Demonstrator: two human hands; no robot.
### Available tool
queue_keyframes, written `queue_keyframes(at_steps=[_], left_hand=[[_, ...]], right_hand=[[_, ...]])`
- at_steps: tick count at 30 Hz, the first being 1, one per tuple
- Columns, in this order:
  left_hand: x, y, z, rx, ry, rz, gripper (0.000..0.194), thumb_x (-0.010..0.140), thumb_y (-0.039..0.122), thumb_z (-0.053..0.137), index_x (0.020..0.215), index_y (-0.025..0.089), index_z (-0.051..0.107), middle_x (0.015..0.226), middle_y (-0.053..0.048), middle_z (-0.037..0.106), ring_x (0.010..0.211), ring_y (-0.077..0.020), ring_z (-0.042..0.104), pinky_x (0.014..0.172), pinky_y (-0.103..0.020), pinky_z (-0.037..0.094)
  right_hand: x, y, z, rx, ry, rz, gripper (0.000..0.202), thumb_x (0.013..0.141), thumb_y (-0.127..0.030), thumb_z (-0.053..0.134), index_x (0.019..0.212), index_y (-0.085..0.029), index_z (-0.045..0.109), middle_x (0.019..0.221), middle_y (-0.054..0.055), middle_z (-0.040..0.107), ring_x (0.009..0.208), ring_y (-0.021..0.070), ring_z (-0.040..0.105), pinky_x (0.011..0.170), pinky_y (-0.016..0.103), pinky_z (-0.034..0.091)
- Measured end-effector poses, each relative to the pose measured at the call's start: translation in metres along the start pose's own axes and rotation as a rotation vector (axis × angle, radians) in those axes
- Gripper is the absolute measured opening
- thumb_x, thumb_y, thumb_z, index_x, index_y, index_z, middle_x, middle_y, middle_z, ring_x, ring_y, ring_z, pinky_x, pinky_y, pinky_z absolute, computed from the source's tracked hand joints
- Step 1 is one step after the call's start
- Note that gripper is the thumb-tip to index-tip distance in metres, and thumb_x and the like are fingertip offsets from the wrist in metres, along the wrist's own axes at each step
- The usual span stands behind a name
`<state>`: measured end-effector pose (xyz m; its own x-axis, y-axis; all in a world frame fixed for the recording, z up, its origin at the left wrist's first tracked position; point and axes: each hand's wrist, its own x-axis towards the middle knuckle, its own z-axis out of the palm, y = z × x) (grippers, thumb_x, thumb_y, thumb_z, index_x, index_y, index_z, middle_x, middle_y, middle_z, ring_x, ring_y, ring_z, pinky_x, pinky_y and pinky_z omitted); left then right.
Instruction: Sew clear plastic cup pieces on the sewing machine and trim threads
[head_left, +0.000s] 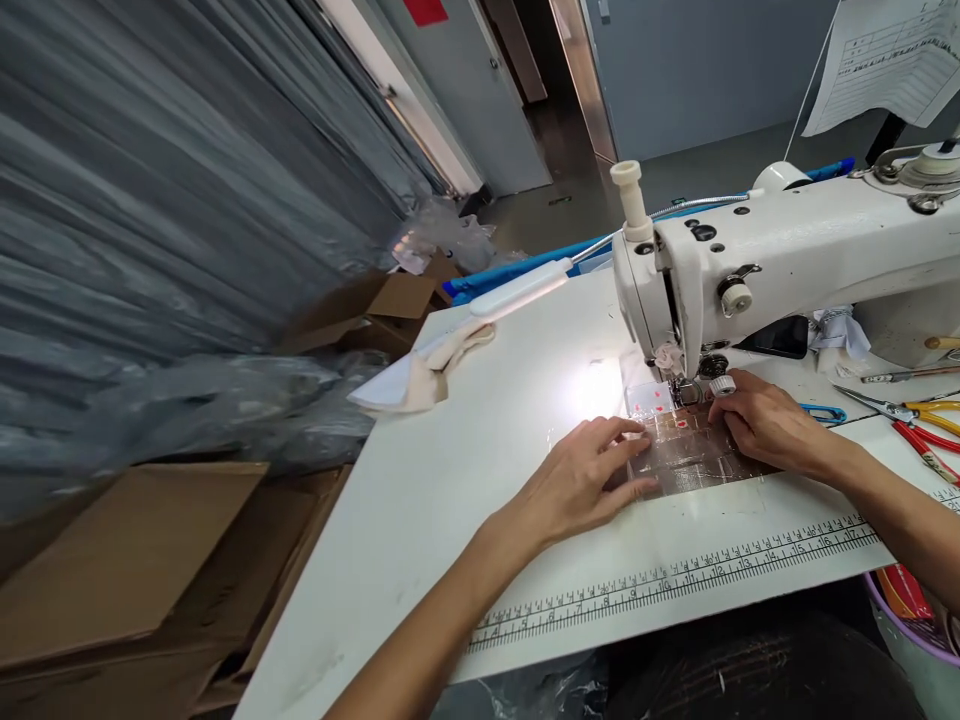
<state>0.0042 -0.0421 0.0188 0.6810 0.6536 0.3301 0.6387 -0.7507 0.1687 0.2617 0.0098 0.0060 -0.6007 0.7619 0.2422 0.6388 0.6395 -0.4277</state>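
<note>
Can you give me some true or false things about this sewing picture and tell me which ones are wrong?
1. The sewing machine is white. True.
2. The left hand is high above the table. False: its fingers are down on the shiny sheet with red marks.
3. Ruler marks run along the table's front edge. True.
4. The hanging paper is blank. False: it has printed lines.

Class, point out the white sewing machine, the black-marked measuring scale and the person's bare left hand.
White sewing machine [810, 243], head view: horizontal arm.
Black-marked measuring scale [675, 584], head view: middle markings.
Person's bare left hand [581, 472], head view: back of hand.
</note>
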Motion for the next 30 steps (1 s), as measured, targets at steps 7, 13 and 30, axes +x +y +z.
queue_keyframes(at_steps=[7,13,30], left_hand=[[0.025,-0.018,0.017,-0.278,0.008,0.061,0.016,0.093,0.027,0.056,0.098,0.019,0.069,0.095,-0.005,0.069,0.085,-0.0150,0.064,0.073,-0.032,0.056],[0.025,-0.021,0.023,-0.302,0.001,0.008,0.018,0.093,0.028,0.054,0.086,0.021,0.070,0.095,-0.005,0.066,0.086,-0.0154,0.061,0.074,-0.034,0.053],[0.012,-0.010,-0.014,-0.647,-0.049,-0.487,0.027,0.093,0.037,0.050,0.080,0.017,0.064,0.057,0.002,0.060,0.046,-0.0088,0.049,0.042,-0.021,0.038]], right_hand=[[0.000,-0.003,0.004,0.208,0.020,-0.055,0.028,0.078,-0.007,0.043,0.079,-0.017,0.068,0.093,0.006,0.069,0.082,0.0180,0.063,0.074,0.031,0.048],[-0.003,-0.009,0.001,0.285,-0.066,-0.111,0.024,0.084,-0.016,0.046,0.092,-0.017,0.068,0.097,0.009,0.067,0.088,0.0194,0.062,0.081,0.034,0.048],[0.002,-0.045,0.004,0.839,-0.509,0.328,0.022,0.096,-0.028,0.038,0.076,-0.021,0.044,0.062,0.002,0.064,0.042,0.0095,0.052,0.041,0.023,0.040]])
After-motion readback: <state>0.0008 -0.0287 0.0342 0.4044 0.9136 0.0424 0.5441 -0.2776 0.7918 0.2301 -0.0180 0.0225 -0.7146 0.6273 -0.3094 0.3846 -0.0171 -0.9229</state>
